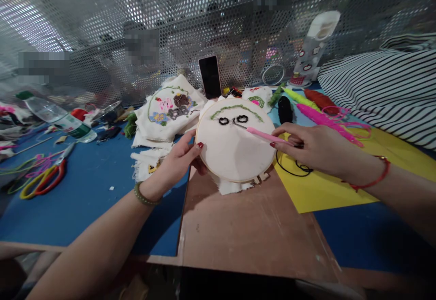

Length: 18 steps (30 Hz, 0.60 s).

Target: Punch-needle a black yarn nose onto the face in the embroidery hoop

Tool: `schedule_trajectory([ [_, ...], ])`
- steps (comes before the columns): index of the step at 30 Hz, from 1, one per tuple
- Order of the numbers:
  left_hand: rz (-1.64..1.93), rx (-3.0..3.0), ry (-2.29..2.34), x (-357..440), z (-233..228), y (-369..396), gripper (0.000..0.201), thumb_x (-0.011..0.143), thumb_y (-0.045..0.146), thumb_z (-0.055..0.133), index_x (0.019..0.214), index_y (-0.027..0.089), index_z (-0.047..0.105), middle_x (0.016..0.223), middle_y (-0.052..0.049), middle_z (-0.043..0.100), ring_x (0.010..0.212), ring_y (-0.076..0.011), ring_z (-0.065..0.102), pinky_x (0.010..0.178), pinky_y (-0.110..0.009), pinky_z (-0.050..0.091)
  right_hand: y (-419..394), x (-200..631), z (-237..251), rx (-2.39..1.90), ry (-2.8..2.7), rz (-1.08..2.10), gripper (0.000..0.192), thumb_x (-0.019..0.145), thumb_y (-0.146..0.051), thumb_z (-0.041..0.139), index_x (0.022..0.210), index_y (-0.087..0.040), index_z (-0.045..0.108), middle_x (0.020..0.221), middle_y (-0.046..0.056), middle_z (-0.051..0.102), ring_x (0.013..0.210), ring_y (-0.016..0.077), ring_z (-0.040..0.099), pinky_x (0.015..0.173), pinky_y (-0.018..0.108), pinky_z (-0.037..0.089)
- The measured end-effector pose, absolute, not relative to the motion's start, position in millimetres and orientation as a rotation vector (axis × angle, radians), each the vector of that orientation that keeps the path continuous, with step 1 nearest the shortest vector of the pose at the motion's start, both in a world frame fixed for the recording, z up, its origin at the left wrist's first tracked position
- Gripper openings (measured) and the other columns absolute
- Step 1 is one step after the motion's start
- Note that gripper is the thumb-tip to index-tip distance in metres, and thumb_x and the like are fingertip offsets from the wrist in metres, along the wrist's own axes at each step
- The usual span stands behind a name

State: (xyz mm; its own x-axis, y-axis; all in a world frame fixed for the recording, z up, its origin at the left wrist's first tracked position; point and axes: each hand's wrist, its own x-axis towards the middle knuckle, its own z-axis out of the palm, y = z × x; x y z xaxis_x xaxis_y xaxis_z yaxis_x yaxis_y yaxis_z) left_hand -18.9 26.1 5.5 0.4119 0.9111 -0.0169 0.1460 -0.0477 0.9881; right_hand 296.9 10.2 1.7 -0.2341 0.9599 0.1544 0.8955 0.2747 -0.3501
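My left hand (185, 154) grips the left rim of a round embroidery hoop (235, 154), thumb on the front and fingers behind. White cloth is stretched in the hoop, with a green stitched arc and two black stitched rings below it. Between thumb and fingers my right hand (299, 145) holds a pink-handled punch needle (269, 136). Its thin metal tip meets the cloth between the black rings. Black yarn (293, 170) loops below my right hand over a yellow sheet (327, 177).
Beyond the hoop stand a phone (210, 77) and finished embroidered cloth (170, 107). Scissors (47, 177) and a plastic bottle (61, 118) lie left. Yarn bundles (316, 118), a clear cup (313, 45) and striped fabric (384, 82) are right. A perforated metal screen (177, 32) rises behind.
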Motion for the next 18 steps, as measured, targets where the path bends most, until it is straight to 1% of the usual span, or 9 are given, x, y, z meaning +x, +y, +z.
schedule_trajectory([
  [4, 0.833, 1.498, 0.982, -18, 5, 26, 0.065, 0.098, 0.038, 0.06, 0.154, 0.016, 0.037, 0.072, 0.0, 0.066, 0.05, -0.0117, 0.064, 0.05, -0.024, 0.057, 11, 300, 5, -1.704, -2.237, 0.244, 0.037, 0.095, -0.053, 0.049, 0.111, -0.026, 0.07, 0.061, 0.002, 0.065, 0.056, 0.0209, 0.059, 0.052, 0.03, 0.032],
  [7, 0.829, 1.493, 0.992, -18, 5, 26, 0.066, 0.097, 0.037, 0.06, 0.155, 0.015, 0.036, 0.072, 0.001, 0.066, 0.049, -0.0117, 0.063, 0.049, -0.024, 0.057, 11, 300, 7, -1.748, -2.27, 0.212, 0.037, 0.095, -0.051, 0.049, 0.113, -0.027, 0.071, 0.06, 0.002, 0.065, 0.057, 0.0213, 0.06, 0.052, 0.029, 0.029],
  [10, 0.829, 1.496, 1.006, -18, 6, 26, 0.067, 0.097, 0.038, 0.06, 0.155, 0.014, 0.035, 0.072, 0.0, 0.067, 0.049, -0.0119, 0.064, 0.05, -0.024, 0.056, 11, 298, 4, -1.803, -2.28, 0.148, 0.04, 0.095, -0.052, 0.048, 0.114, -0.027, 0.072, 0.065, 0.004, 0.068, 0.059, 0.0224, 0.061, 0.05, 0.029, 0.026],
  [13, 0.83, 1.499, 1.014, -18, 7, 25, 0.066, 0.097, 0.038, 0.06, 0.155, 0.015, 0.036, 0.071, 0.0, 0.067, 0.05, -0.012, 0.064, 0.051, -0.023, 0.056, 12, 298, -1, -1.826, -2.278, 0.116, 0.041, 0.095, -0.053, 0.047, 0.114, -0.028, 0.072, 0.071, 0.006, 0.072, 0.061, 0.0232, 0.062, 0.05, 0.029, 0.026],
  [18, 0.816, 1.509, 1.017, -19, 6, 26, 0.067, 0.098, 0.039, 0.059, 0.155, 0.014, 0.035, 0.07, 0.0, 0.067, 0.049, -0.0123, 0.064, 0.049, -0.023, 0.055, 12, 300, -5, -1.818, -2.286, 0.076, 0.042, 0.096, -0.056, 0.045, 0.112, -0.028, 0.071, 0.071, 0.005, 0.071, 0.059, 0.0235, 0.06, 0.051, 0.031, 0.027],
])
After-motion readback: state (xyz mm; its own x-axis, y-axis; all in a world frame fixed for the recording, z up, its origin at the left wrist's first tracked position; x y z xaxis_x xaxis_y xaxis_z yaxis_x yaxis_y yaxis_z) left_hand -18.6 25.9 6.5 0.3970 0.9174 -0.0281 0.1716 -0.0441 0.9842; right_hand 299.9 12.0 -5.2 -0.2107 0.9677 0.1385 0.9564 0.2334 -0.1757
